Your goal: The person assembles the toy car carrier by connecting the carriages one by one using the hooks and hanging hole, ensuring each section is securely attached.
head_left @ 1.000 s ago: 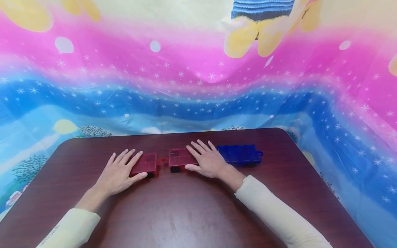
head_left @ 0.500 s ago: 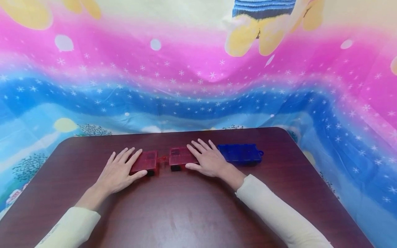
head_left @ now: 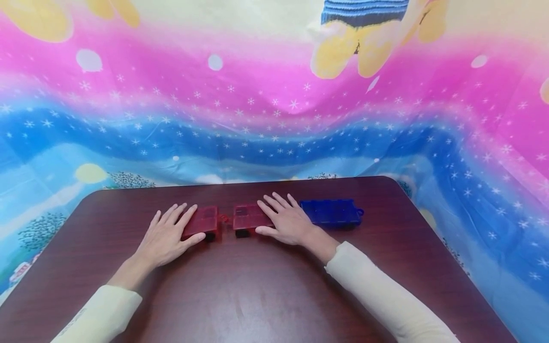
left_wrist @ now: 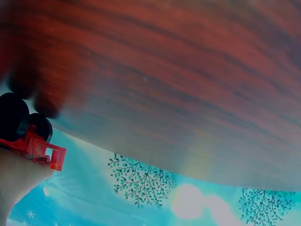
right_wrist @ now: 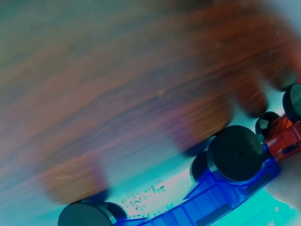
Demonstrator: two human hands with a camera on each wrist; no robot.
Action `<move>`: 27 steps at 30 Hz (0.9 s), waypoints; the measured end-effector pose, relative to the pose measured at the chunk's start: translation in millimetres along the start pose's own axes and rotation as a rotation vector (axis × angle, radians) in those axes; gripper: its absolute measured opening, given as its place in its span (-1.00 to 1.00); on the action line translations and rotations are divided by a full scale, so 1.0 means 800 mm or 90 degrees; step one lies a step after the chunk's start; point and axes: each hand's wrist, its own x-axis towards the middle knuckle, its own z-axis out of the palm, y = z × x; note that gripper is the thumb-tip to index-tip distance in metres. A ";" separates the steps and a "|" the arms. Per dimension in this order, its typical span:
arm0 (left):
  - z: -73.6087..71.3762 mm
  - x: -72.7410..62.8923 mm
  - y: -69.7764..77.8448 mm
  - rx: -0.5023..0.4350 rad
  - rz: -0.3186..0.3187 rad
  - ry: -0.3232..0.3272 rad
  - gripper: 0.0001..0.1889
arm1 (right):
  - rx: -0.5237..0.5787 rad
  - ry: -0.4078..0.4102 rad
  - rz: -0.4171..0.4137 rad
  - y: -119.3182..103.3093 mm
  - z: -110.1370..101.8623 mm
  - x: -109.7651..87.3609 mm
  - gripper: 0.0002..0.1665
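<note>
Three see-through plastic toy wagons on black wheels stand in a row on the table. My left hand rests with spread, straight fingers on the left red wagon, its thumb along the near side. My right hand lies the same way over the middle red wagon. Between the two red wagons is a small gap with a red coupling piece. The blue wagon stands just right of my right hand, a loop at its far end. Black wheels and a red coupling loop show in the left wrist view.
The dark brown wooden table has rounded far corners. A printed cloth in pink and blue hangs behind it and along its right side.
The left hand and the left red wagon have shifted slightly to the right, so the gap between the red wagons is a little narrower. The blue wagon has hardly moved.
</note>
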 end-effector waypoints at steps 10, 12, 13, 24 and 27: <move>-0.002 0.003 -0.001 -0.007 -0.008 -0.010 -0.04 | -0.008 -0.001 -0.003 -0.003 0.001 0.002 0.01; -0.001 0.004 -0.001 -0.009 -0.009 -0.012 -0.04 | -0.005 0.000 -0.007 -0.004 0.000 0.002 0.01; -0.001 0.005 0.000 -0.008 -0.009 -0.012 -0.04 | -0.005 -0.001 -0.007 -0.004 0.000 0.002 0.01; 0.000 0.009 0.000 0.003 0.006 -0.016 -0.04 | -0.016 0.011 -0.005 0.001 0.002 0.002 0.01; -0.001 0.009 -0.001 0.007 0.012 -0.018 -0.04 | -0.015 0.013 -0.005 0.002 0.003 0.002 0.01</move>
